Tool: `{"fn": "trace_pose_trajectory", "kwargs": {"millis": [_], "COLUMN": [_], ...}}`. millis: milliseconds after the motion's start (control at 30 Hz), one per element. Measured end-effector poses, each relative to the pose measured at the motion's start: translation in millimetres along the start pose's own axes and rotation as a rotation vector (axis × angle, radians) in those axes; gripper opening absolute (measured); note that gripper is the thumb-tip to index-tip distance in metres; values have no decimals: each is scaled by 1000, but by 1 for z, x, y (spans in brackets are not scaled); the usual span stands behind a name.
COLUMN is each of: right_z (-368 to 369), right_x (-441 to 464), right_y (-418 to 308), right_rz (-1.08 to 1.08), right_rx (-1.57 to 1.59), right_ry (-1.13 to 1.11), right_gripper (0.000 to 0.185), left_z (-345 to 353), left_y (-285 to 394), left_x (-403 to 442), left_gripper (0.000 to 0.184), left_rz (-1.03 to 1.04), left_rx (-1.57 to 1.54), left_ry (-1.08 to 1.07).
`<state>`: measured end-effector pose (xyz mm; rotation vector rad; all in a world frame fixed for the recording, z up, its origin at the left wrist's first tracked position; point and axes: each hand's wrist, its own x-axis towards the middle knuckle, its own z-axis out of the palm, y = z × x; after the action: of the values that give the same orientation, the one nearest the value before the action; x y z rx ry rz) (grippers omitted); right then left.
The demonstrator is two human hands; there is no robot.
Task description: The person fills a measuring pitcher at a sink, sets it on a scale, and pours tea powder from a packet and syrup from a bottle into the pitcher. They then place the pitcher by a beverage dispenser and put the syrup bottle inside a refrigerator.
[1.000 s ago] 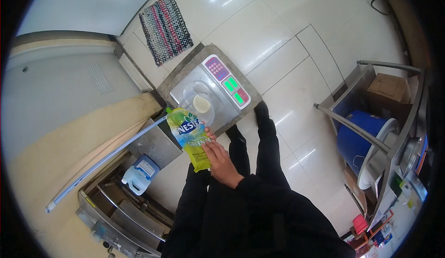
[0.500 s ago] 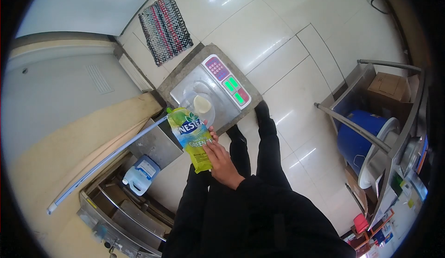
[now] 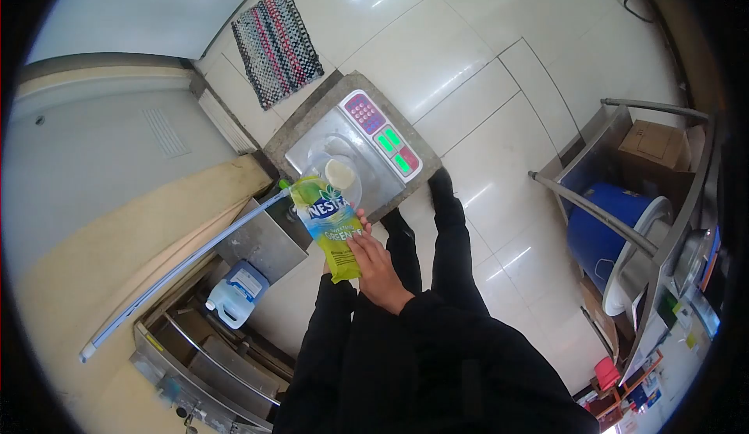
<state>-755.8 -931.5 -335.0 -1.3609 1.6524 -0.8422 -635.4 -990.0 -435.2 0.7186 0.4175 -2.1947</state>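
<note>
Packet (image 3: 331,227) has shifted slightly toward the person's right since the earlier frame, lower end now a little higher in view; right hand (image 3: 381,278) has moved along with it. Green, NESTEA lettering on the printed face. Held above the person's lap, near edge of the scale (image 3: 382,141); upper part overlaps the rim of a clear container (image 3: 356,197) in view, contact cannot be told. Pale cup (image 3: 340,174) in that container. Right fingers lie close together, flat on the lower printed face; thumb hidden, so cannot tell whether they pinch. Left hand (image 3: 363,218) mostly hidden behind the packet, its fingertips showing round the right-hand edge, supporting from the back. Neither hand is nearer: both touch. Relative to right fingers, most of the packet lies up and left, beyond their tips. Long axis slants from lower end, by the right palm, to upper end, which points forward and left, away from the body. Scale sits on a stone-like table (image 3: 282,141), displays lit green. Blue jug (image 3: 238,293) low on left, well apart.
</note>
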Motion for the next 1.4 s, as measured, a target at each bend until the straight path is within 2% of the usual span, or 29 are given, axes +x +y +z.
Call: {"fn": "trace_pose_trajectory", "kwargs": {"millis": [367,467,567,633,867,1167,1267,1400], "right_z": [-5,-1,0,-3,-4,-10,-11,-13], "right_x": [4,2,2,3,0,-2,-1,-1], "right_y": [-1,1,2,0,2,3,1,-3], "right_rz": [-12,4,21,-12,21,-78,-91,-84], "right_rx": [58,46,31,-20,12,23,15,14], "right_ry": [6,-25,-60,-36,-60,-65,-61,-52], "right_gripper": [56,58,61,58,64,63,63,62], "left_z": [4,-4,-29,-30,-25,-24,-18,-11], "left_y": [-1,3,6,4,-1,-4,-4,2], "left_x": [5,5,14,16,13,10,9,7], "left_gripper": [54,53,65,64,61,58,57,66], "left_rz": [25,-25,-134,-150,-103,-68,-31,-13], "left_rx": [30,-10,-136,-173,-203,-226,-209,-114], "left_ry": [163,107,-326,-417,-386,-390,-326,-131]}}
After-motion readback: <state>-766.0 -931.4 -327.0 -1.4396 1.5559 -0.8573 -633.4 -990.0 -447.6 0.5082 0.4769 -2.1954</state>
